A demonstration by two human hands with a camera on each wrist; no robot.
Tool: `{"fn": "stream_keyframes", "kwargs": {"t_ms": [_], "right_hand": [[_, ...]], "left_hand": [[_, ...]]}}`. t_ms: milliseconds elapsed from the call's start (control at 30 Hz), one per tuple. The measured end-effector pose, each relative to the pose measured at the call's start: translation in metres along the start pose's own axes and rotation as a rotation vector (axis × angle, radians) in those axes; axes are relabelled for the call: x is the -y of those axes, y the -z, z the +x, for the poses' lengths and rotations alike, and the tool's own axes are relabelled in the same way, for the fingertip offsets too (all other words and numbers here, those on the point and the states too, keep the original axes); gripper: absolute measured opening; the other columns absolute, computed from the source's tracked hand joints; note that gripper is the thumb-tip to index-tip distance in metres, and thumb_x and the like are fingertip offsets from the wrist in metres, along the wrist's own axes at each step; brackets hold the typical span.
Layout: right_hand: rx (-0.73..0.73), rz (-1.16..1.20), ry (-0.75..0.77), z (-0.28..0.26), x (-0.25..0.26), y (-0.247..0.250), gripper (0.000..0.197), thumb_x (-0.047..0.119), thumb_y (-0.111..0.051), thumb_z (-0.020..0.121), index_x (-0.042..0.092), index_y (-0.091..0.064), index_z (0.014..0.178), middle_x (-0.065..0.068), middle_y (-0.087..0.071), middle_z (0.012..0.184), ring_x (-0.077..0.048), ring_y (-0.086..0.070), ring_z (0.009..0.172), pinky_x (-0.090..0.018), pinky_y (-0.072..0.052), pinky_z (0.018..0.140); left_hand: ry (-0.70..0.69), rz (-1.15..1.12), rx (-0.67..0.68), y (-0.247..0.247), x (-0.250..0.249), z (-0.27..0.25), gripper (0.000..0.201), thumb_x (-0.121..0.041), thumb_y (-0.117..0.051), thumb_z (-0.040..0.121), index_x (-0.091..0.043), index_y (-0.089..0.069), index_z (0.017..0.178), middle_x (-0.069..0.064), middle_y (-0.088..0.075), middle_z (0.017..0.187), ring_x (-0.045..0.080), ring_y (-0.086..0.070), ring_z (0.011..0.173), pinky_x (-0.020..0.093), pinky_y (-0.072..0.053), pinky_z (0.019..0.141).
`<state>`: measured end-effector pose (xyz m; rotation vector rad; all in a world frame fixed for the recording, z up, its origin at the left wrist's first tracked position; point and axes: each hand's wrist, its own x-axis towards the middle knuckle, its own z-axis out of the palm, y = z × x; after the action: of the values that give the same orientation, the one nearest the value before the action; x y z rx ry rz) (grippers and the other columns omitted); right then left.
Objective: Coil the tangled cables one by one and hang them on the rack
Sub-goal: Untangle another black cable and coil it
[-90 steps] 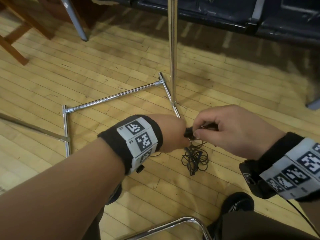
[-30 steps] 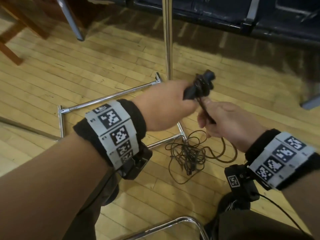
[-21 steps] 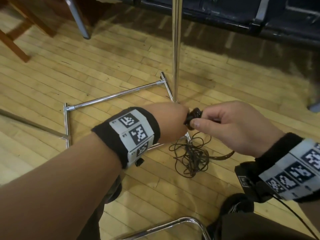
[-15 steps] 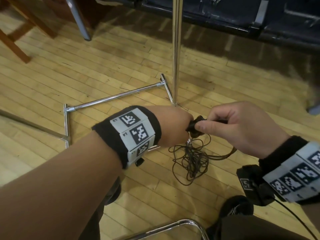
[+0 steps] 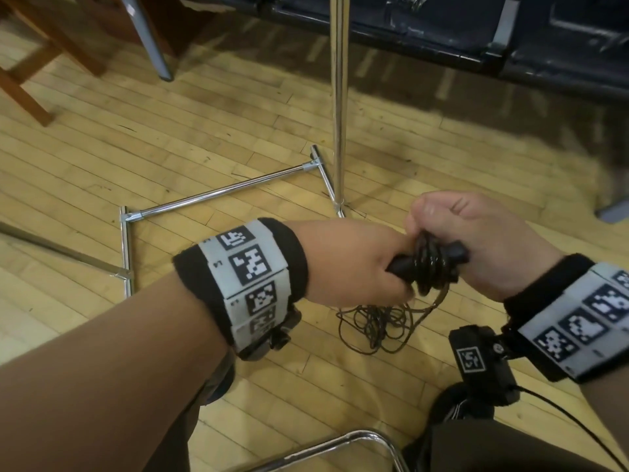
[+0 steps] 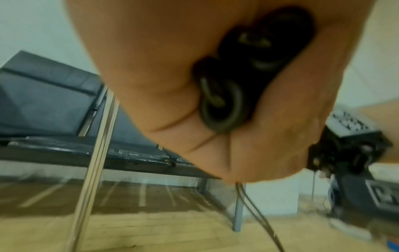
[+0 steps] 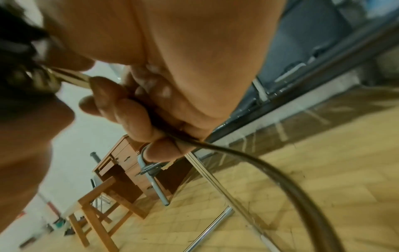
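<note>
Below, a pale wooden plank floor (image 5: pixel 102 137) spreads across the head view, with a dark blue upholstered bench (image 5: pixel 442 32) along its far edge and a brown wooden desk (image 7: pixel 127 163) to the left. On the floor stands the chrome tubular rack (image 5: pixel 338 97), its upright pole rising from a base of thin horizontal bars. Near the rack's foot, directly beneath the hands, lies the loose tangle of thin dark cable (image 5: pixel 377 321), from which one strand rises to the hands. Both wrists carry black bands with white coded markers. Left hand (image 5: pixel 350 267): fingers curled around a black cylindrical plug body wound with tight turns of the cable (image 5: pixel 425 264), the small coil lying against the palm in the left wrist view. Right hand (image 5: pixel 476 243): closed in a fist, touching the same coil from the opposite side, with the trailing brown strand (image 7: pixel 270 167) gripped between curled fingers (image 7: pixel 138 117) and palm.
</note>
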<state>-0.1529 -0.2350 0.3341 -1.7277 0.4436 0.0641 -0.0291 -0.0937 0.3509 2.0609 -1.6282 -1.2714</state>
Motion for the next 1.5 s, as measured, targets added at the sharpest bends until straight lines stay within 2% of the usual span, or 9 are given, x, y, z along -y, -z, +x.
{"fn": "stream_keyframes", "kwargs": {"t_ms": [133,233,333,633,733,900,1167,1333,1500], "right_hand": [[-0.130,-0.085,-0.055,0.005,-0.013,-0.009,0.032,0.025,-0.043,0.109,0.018,-0.065,0.086,0.009,-0.065,0.066,0.000,-0.059,0.059,-0.014,-0.049,0.066],[-0.060,-0.066,-0.191,0.006,-0.013,-0.017,0.047,0.038,-0.035,0.109,0.009,-0.067,0.092,-0.003,-0.054,0.061,-0.019,-0.049,0.055,-0.041,-0.051,0.065],[0.055,-0.311,-0.205,0.004,-0.011,-0.024,0.051,0.055,-0.035,0.103,0.021,-0.069,0.088,0.011,-0.050,0.053,-0.004,-0.045,0.045,-0.026,-0.040,0.051],[0.040,-0.598,0.192,-0.007,0.017,-0.017,0.033,0.053,-0.054,0.089,0.028,-0.071,0.078,0.006,-0.063,0.066,-0.009,-0.058,0.062,-0.024,-0.047,0.058],[-0.060,-0.556,0.223,-0.008,0.016,-0.003,0.030,0.057,-0.058,0.085,0.031,-0.072,0.078,0.011,-0.067,0.068,-0.008,-0.062,0.065,-0.019,-0.049,0.060],[-0.095,-0.133,0.045,0.000,0.002,0.009,0.043,0.050,-0.063,0.079,0.008,-0.070,0.081,0.005,-0.067,0.068,-0.005,-0.061,0.058,-0.014,-0.049,0.052],[-0.142,0.139,-0.196,0.009,-0.017,0.003,0.025,0.014,-0.046,0.106,0.007,-0.063,0.090,-0.008,-0.048,0.063,-0.018,-0.036,0.047,-0.031,-0.026,0.044],[-0.038,-0.115,-0.268,0.007,-0.021,-0.004,0.047,0.045,-0.041,0.107,0.007,-0.065,0.094,-0.004,-0.047,0.064,-0.017,-0.037,0.048,-0.032,-0.030,0.044],[0.147,-0.671,-0.157,-0.001,-0.007,-0.019,0.045,0.058,-0.039,0.098,0.027,-0.067,0.083,0.012,-0.057,0.061,0.000,-0.053,0.056,-0.025,-0.038,0.049]], "left_hand": [[-0.037,-0.165,-0.202,0.013,0.002,-0.003,0.007,-0.040,-0.065,0.098,-0.036,-0.065,0.092,-0.014,-0.070,0.073,0.000,-0.063,0.059,0.018,-0.050,0.057],[0.127,-0.281,-0.389,0.023,0.015,-0.001,0.011,-0.032,-0.067,0.094,-0.027,-0.064,0.084,-0.009,-0.061,0.058,0.000,-0.051,0.040,0.017,-0.042,0.041],[0.279,-0.227,-0.520,0.032,0.030,0.001,0.013,-0.030,-0.064,0.095,-0.025,-0.060,0.084,-0.007,-0.060,0.061,0.002,-0.054,0.039,0.015,-0.040,0.037],[0.329,0.358,-0.096,-0.007,0.025,0.018,0.012,-0.022,-0.052,0.105,-0.014,-0.053,0.096,-0.005,-0.052,0.082,0.016,-0.062,0.083,0.027,-0.049,0.073],[0.184,0.352,0.001,-0.015,0.012,0.014,0.029,-0.028,-0.054,0.104,-0.025,-0.047,0.076,-0.008,-0.051,0.072,0.007,-0.051,0.062,0.020,-0.037,0.053],[0.092,0.088,-0.113,-0.010,0.000,0.010,0.025,-0.033,-0.069,0.093,-0.030,-0.055,0.073,-0.004,-0.059,0.064,0.009,-0.056,0.053,0.022,-0.042,0.048],[0.176,-0.126,-0.372,0.007,0.000,0.012,0.013,-0.033,-0.073,0.086,-0.022,-0.068,0.088,0.000,-0.072,0.073,0.010,-0.062,0.055,0.023,-0.053,0.046],[0.287,-0.143,-0.495,0.014,0.009,0.015,0.017,-0.033,-0.072,0.086,-0.029,-0.056,0.081,-0.006,-0.064,0.070,0.006,-0.059,0.054,0.016,-0.042,0.040],[0.421,0.141,-0.412,0.011,0.027,0.016,0.020,-0.026,-0.067,0.095,-0.023,-0.051,0.105,-0.004,-0.057,0.086,0.008,-0.054,0.068,0.021,-0.038,0.051]]}}
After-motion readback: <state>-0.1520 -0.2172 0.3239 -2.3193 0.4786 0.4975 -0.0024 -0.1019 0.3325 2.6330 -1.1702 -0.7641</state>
